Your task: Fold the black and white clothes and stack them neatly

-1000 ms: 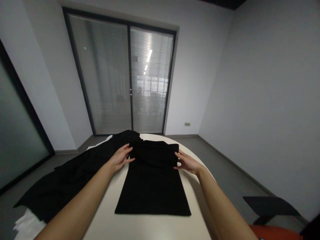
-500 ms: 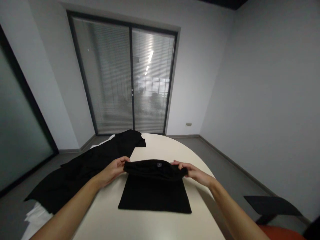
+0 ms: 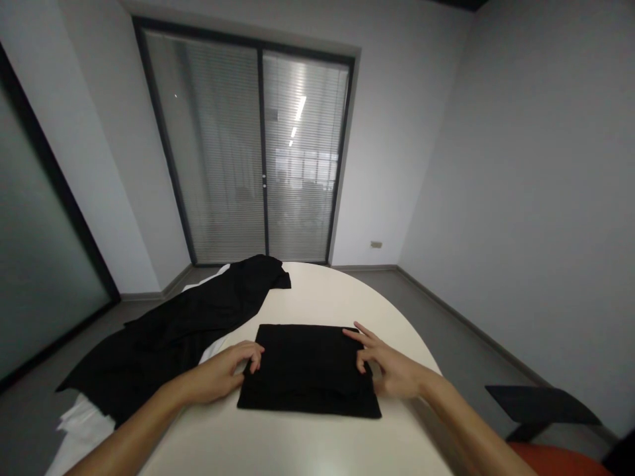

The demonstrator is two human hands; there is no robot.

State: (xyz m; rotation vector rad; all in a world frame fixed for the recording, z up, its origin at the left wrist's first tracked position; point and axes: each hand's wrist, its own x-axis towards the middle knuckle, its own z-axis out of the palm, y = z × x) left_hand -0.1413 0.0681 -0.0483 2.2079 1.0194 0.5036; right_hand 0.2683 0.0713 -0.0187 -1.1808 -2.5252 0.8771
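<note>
A black cloth (image 3: pixel 307 370), folded into a flat rectangle, lies on the pale table (image 3: pixel 327 446). At its left edge is my left hand (image 3: pixel 225 371), with curled fingers closed at the fabric; whether they pinch it is too small to make out. My right hand (image 3: pixel 391 367) touches the right edge, its upper fingers stretched over the far corner and its other fingers bent toward the thumb.
More black fabric (image 3: pixel 188 324) lies heaped along the table's left side, with white cloth (image 3: pixel 84 430) under it hanging over the edge. At the lower right is a chair with a black armrest (image 3: pixel 540 404) and a red seat (image 3: pixel 555 459).
The raised upper part of the black cloth has come down toward me and now lies flat. Both hands have moved nearer along its sides, and my right fingers have spread.
</note>
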